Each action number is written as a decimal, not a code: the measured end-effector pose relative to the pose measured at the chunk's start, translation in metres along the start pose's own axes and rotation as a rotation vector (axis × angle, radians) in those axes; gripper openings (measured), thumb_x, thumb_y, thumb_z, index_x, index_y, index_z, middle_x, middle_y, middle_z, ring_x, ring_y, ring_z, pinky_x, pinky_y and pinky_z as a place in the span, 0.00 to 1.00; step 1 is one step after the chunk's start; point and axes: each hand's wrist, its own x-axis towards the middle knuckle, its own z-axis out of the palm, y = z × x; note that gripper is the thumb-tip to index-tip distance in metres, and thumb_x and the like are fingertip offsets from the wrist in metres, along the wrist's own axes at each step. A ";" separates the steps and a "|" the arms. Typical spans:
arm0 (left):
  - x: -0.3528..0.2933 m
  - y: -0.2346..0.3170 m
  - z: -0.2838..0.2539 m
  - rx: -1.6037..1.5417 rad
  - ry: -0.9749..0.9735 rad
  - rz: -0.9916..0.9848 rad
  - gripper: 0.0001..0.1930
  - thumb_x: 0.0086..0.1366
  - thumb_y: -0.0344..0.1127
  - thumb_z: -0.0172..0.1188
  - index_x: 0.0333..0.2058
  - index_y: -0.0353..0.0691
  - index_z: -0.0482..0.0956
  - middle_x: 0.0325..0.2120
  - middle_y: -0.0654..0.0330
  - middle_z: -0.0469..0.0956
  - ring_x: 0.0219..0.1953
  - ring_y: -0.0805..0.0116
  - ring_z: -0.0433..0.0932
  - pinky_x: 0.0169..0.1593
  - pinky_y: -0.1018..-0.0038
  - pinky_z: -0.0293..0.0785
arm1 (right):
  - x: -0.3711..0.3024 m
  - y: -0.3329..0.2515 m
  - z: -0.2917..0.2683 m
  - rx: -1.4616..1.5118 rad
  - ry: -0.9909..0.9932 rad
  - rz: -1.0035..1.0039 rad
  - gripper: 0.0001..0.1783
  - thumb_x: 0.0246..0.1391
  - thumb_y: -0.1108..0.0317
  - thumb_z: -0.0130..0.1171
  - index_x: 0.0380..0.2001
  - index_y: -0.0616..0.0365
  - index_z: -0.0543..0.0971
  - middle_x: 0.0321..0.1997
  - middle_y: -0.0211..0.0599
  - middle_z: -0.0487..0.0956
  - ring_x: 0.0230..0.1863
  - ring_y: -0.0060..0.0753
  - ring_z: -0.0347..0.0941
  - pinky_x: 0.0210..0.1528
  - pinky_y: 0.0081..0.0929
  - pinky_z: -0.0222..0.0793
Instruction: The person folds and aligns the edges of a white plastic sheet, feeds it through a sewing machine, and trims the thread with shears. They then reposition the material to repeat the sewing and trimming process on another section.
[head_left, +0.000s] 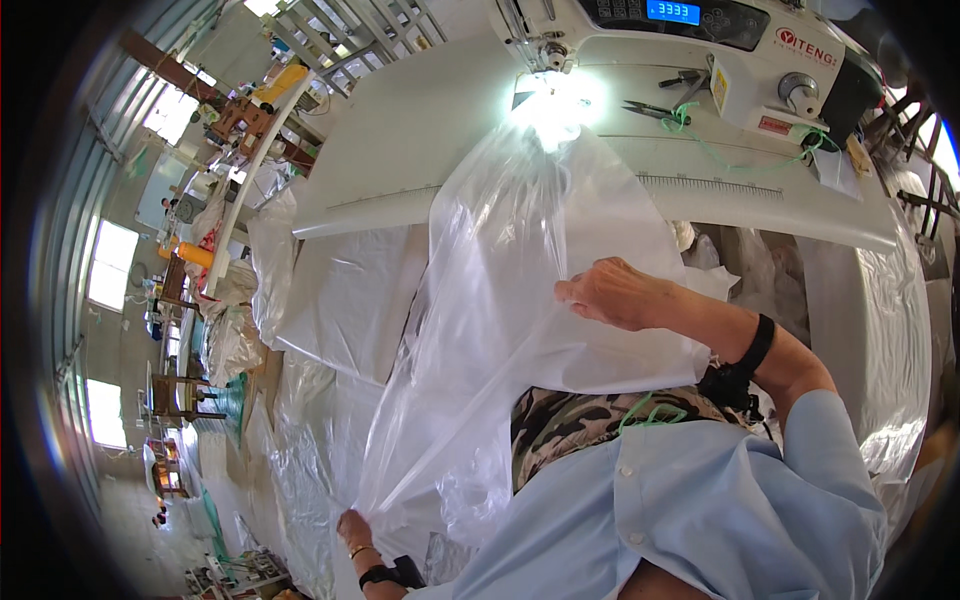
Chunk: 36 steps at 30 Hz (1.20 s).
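Note:
A clear plastic sheet spreads from under the bright lamp of a sewing machine down across my lap. My right hand pinches a gathered fold of it in front of the machine table. Far down at the lower left, my left hand is closed on the sheet's edge. Between the two hands the plastic is drawn into a long taut line. Glare hides the needle area, where the sheet bunches together.
Scissors and a green thread lie on the machine table, right of the lamp. A ruler scale runs along its front. More plastic sheeting is heaped left and right of me. Workshop benches and stools stand farther left.

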 end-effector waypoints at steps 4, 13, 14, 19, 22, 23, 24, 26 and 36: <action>0.015 -0.049 -0.009 0.113 -0.032 -0.088 0.07 0.59 0.33 0.54 0.27 0.43 0.81 0.31 0.56 0.81 0.38 0.55 0.81 0.41 0.62 0.77 | -0.012 -0.007 0.005 0.067 0.072 -0.138 0.06 0.56 0.70 0.54 0.30 0.60 0.71 0.21 0.43 0.74 0.26 0.51 0.75 0.30 0.44 0.69; 0.034 0.240 -0.347 -1.340 0.107 0.988 0.11 0.66 0.27 0.54 0.44 0.31 0.79 0.40 0.53 0.81 0.46 0.63 0.80 0.50 0.73 0.73 | -0.025 -0.081 -0.002 0.127 -0.036 -0.255 0.09 0.57 0.65 0.56 0.28 0.58 0.72 0.23 0.36 0.76 0.27 0.43 0.76 0.36 0.36 0.70; 0.019 0.270 -0.372 -1.470 -0.062 1.098 0.13 0.67 0.31 0.55 0.47 0.30 0.77 0.42 0.52 0.80 0.47 0.63 0.79 0.51 0.72 0.73 | -0.027 -0.088 -0.005 0.104 -0.027 -0.288 0.10 0.57 0.64 0.56 0.28 0.57 0.72 0.22 0.35 0.76 0.27 0.42 0.76 0.36 0.35 0.70; -0.025 0.359 -0.419 -1.893 -0.582 1.276 0.37 0.64 0.50 0.62 0.61 0.30 0.60 0.46 0.47 0.76 0.45 0.61 0.80 0.49 0.70 0.75 | -0.037 -0.105 -0.012 -0.142 0.127 -0.515 0.08 0.52 0.64 0.56 0.26 0.57 0.72 0.26 0.33 0.76 0.32 0.34 0.77 0.44 0.32 0.68; -0.028 0.363 -0.417 -1.934 -0.780 1.177 0.43 0.61 0.53 0.65 0.63 0.31 0.55 0.45 0.47 0.76 0.41 0.62 0.81 0.45 0.71 0.77 | -0.035 -0.109 -0.011 0.023 0.106 -0.595 0.07 0.51 0.66 0.56 0.31 0.57 0.76 0.33 0.33 0.78 0.38 0.34 0.76 0.47 0.32 0.68; -0.027 0.362 -0.416 -1.919 -0.825 1.116 0.43 0.61 0.52 0.65 0.63 0.31 0.54 0.43 0.47 0.76 0.38 0.63 0.81 0.43 0.72 0.77 | -0.035 -0.108 -0.012 0.051 0.099 -0.662 0.07 0.51 0.67 0.55 0.33 0.57 0.77 0.36 0.33 0.78 0.39 0.34 0.76 0.45 0.32 0.68; -0.028 0.362 -0.415 -1.934 -0.755 1.080 0.35 0.63 0.47 0.64 0.59 0.31 0.60 0.36 0.51 0.80 0.33 0.66 0.82 0.38 0.74 0.77 | -0.036 -0.105 -0.013 0.086 0.164 -0.672 0.07 0.51 0.67 0.55 0.33 0.57 0.77 0.36 0.33 0.78 0.39 0.34 0.76 0.45 0.32 0.68; -0.029 0.360 -0.413 -1.932 -0.694 1.018 0.29 0.65 0.43 0.62 0.57 0.32 0.62 0.31 0.53 0.80 0.30 0.67 0.81 0.35 0.76 0.77 | -0.041 -0.090 -0.020 0.197 0.277 -0.695 0.09 0.51 0.66 0.57 0.37 0.55 0.78 0.38 0.34 0.79 0.39 0.37 0.76 0.43 0.33 0.70; -0.040 0.360 -0.407 -2.090 -0.620 0.822 0.09 0.69 0.35 0.56 0.41 0.34 0.76 0.14 0.61 0.75 0.14 0.73 0.74 0.20 0.81 0.67 | -0.023 -0.048 0.031 1.192 0.500 0.311 0.18 0.60 0.56 0.60 0.45 0.58 0.76 0.36 0.31 0.80 0.39 0.26 0.75 0.44 0.25 0.70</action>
